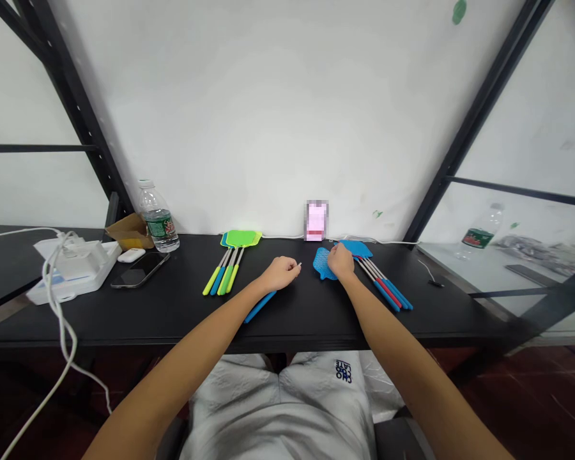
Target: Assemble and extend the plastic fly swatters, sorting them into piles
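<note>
Two hands (282, 273) (341, 260) at blue fly swatters (324, 263)

1 head-worn camera looks forward and down, close above the left hand (280, 273) and right hand (340, 260) over a black tabletop (172, 319), facing a white wall (249, 115).

Two hands (280, 273) (340, 260), two water bottles (158, 217) (479, 233), two fly-swatter bunches (232, 255) (381, 281), one lone swatter (324, 263).

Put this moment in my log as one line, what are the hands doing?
left hand: holds long blue plastic flyswatter handle | right hand: on blue plastic mesh flyswatter head | nearby: blue mesh flyswatters with red-and-blue handles
</note>
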A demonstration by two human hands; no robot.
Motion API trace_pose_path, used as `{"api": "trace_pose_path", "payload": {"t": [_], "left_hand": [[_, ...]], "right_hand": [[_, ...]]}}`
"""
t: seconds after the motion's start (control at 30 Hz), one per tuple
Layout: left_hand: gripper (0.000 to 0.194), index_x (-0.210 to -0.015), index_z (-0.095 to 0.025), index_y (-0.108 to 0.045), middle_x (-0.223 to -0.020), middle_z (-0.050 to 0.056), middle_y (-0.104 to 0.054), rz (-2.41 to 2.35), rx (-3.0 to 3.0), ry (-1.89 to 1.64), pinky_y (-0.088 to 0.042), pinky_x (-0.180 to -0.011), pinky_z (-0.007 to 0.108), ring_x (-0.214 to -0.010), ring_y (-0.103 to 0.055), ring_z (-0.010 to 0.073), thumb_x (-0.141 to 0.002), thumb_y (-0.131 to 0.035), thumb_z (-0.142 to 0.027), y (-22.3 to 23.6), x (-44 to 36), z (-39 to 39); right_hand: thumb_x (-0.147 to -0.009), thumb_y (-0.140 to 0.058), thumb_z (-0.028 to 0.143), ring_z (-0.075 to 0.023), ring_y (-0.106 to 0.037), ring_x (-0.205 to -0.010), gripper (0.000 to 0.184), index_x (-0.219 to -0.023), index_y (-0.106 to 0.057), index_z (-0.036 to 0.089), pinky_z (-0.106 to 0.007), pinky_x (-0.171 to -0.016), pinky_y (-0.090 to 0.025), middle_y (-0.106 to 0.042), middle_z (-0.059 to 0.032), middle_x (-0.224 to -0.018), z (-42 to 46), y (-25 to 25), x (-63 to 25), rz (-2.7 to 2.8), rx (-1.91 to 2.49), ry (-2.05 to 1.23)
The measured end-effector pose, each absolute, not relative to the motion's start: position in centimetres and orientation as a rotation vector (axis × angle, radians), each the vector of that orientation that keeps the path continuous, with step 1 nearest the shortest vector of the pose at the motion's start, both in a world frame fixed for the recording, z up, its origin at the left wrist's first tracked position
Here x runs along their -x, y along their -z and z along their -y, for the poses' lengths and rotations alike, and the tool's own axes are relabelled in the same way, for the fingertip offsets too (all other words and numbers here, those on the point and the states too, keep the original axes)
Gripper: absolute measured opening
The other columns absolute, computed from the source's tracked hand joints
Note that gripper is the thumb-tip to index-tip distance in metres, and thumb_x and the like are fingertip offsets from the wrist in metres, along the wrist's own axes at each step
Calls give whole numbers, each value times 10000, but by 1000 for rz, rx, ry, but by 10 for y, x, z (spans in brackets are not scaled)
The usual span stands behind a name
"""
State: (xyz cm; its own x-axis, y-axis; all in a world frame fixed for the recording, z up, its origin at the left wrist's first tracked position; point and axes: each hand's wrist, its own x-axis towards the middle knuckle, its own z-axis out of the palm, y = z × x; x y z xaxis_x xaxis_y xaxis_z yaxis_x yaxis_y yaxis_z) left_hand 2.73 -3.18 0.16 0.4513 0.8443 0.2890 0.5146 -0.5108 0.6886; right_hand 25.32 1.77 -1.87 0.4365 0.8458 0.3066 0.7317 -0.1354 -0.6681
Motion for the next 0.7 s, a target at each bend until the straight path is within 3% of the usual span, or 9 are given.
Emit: {"api": "trace_pose_path", "payload": {"t": [0.2, 0.37, 0.53, 0.7], "left_hand": [[354, -588, -179, -553, -483, -14, -511, -1140, -2196, -845, -329, -501, 239, -477, -455, 117, -832, -507, -431, -1, -28, 32], [343, -584, -175, -545, -507, -11, -528, -1163, -2265, -860, -318, -522, 235, -503, -464, 115, -833, -505, -406, -1, -28, 30], [293, -599, -172, -547, -548, -7, -556, -1230, -2348, -982, -295, -543, 239, -537, -469, 114, -823, -517, -358, -5, -26, 28], [224, -633, -167, -571, -557, -11, -564, -1240, -2322, -1055, -309, -553, 233, -559, -481, 116, -802, -515, -304, -9, -24, 28]], "right_hand": [[-863, -449, 153, -306, -583, -943, 187, -952, -610, 117, -395, -806, -389, -627, -209, -973, -15, 15, -248, 1413, 1926, 98], [-872, -470, 242, -247, -547, -916, 158, -849, -603, 159, -335, -806, -379, -617, -140, -933, -5, 9, -234, 1527, 1728, 207], [-924, -444, 400, -154, -511, -637, 370, -627, -544, 205, -258, -659, -361, -571, -21, -635, 9, 9, -205, 1820, 1296, -182], [-939, -355, 546, -116, -476, -465, 517, -591, -522, 202, -235, -510, -354, -536, 3, -522, 19, 10, -186, 1795, 1108, -713]]}}
